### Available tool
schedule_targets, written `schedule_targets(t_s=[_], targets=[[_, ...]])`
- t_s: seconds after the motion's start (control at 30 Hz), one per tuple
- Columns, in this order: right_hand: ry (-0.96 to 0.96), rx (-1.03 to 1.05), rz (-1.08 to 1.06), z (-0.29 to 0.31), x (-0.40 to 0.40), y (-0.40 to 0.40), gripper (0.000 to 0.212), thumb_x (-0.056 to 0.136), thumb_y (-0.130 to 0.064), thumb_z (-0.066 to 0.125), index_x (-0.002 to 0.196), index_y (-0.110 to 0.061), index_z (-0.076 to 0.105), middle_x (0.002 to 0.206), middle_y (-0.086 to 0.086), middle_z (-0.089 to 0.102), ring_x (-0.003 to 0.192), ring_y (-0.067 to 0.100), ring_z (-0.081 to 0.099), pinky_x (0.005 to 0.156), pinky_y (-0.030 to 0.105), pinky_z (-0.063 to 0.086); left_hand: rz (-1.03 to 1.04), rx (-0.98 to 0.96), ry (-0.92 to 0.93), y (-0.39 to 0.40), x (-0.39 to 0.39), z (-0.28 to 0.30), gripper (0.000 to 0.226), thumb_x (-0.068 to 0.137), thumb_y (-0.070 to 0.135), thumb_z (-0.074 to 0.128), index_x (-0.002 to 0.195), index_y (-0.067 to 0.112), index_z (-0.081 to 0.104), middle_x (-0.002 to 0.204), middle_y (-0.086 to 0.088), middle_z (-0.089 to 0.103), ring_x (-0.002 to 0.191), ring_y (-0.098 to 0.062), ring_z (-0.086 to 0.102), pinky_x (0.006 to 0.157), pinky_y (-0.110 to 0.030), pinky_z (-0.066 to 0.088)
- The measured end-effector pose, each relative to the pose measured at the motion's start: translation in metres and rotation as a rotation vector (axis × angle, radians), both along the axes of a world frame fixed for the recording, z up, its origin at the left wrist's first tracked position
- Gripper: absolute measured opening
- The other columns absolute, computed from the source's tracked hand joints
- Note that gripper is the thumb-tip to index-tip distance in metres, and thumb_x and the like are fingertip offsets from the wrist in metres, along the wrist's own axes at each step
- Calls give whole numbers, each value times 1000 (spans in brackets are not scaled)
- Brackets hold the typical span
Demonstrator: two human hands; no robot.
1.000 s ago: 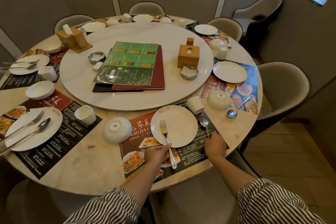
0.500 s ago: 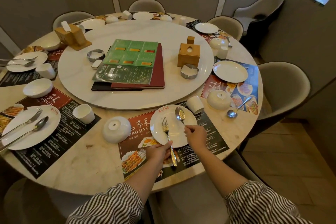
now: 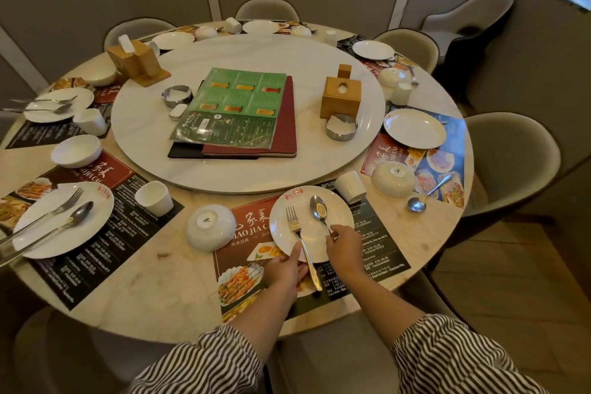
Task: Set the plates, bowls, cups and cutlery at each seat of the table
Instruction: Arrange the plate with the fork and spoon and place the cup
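The slim, stiff, slippery steel spoon (image 3: 319, 211) lies on the fragile white plate (image 3: 311, 224); right hand (image 3: 343, 249) pinches its handle, left hand (image 3: 287, 265) grips the rim.

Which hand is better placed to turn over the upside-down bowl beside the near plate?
Probably the left hand. It rests at the plate's left rim, on the side of the bowl, and holds no cutlery. The right hand holds the spoon.

A round marble table (image 3: 166, 291) carries a white lazy Susan (image 3: 303, 169) at its centre, ringed by printed placemats (image 3: 377, 253), upturned bowls (image 3: 211, 227) and a stray spoon (image 3: 427, 195).
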State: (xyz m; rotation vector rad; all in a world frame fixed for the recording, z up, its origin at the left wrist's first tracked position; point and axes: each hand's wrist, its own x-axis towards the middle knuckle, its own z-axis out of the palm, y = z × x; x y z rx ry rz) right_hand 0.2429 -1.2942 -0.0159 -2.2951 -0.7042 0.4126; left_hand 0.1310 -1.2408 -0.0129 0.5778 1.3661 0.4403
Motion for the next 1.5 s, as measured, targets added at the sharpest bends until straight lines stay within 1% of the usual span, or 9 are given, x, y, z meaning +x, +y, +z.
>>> schedule_targets(t_s=[0.07,0.17,0.27,0.37,0.6,0.83,1.07,1.2,1.5], targets=[[19,-6,-12,-1,2,-1,29,91,-10,61,119,-6,64,111,8,64,102,19,59,87,25,46,1,13,28,-2,0,-1,16,87,25,68,85,10,62,83,-7,71,73,-19,71,58,-26,56],[-23,23,-44,1,7,-6,36,89,-14,63,125,-10,59,122,8,56,116,19,49,94,22,37,-28,42,65,0,-1,-4,13,91,23,64,91,10,63,87,-7,70,72,-17,71,58,-26,55],[-21,31,-175,2,16,-11,45,87,-17,66,129,-9,53,130,9,46,125,23,41,101,32,39,-46,54,70,1,-2,-5,14,91,20,63,97,8,62,91,-9,70,74,-18,71,57,-25,55],[152,3,-259,1,21,-15,46,88,-12,66,130,-4,50,127,15,53,117,28,51,97,36,44,-63,66,66,-1,-4,-5,15,92,18,62,101,7,62,94,-11,70,76,-18,71,57,-25,54],[292,-2,-204,-5,7,-26,24,89,-11,62,112,-6,58,100,9,64,90,24,64,75,34,51,-33,100,94,-7,-24,-7,31,90,15,64,117,0,59,101,-14,68,77,-20,70,53,-23,53],[378,31,-178,-19,-21,-40,19,88,-11,63,105,-11,54,94,6,63,84,24,66,76,44,59,5,161,104,-21,-56,-9,23,92,12,61,113,3,63,98,-11,65,88,-25,68,61,-25,55],[406,86,-193,-14,-40,-59,22,88,-5,61,108,-7,54,97,9,62,82,23,66,59,29,57,-9,159,34,-41,-72,-4,29,88,7,65,116,-1,60,93,-11,66,85,-25,68,65,-26,56],[405,74,-206,-11,-44,-67,16,89,-6,62,102,-10,53,85,3,62,69,14,64,50,20,51,-26,179,65,-47,-73,-4,32,90,8,64,120,2,59,101,-14,69,85,-24,70,66,-27,57],[448,39,-256,-17,-36,-70,24,86,-14,67,107,-7,59,97,9,68,83,26,69,76,46,59,-17,107,12,-47,-77,-7,32,88,6,66,118,-1,58,92,-14,68,80,-25,70,67,-29,58]])
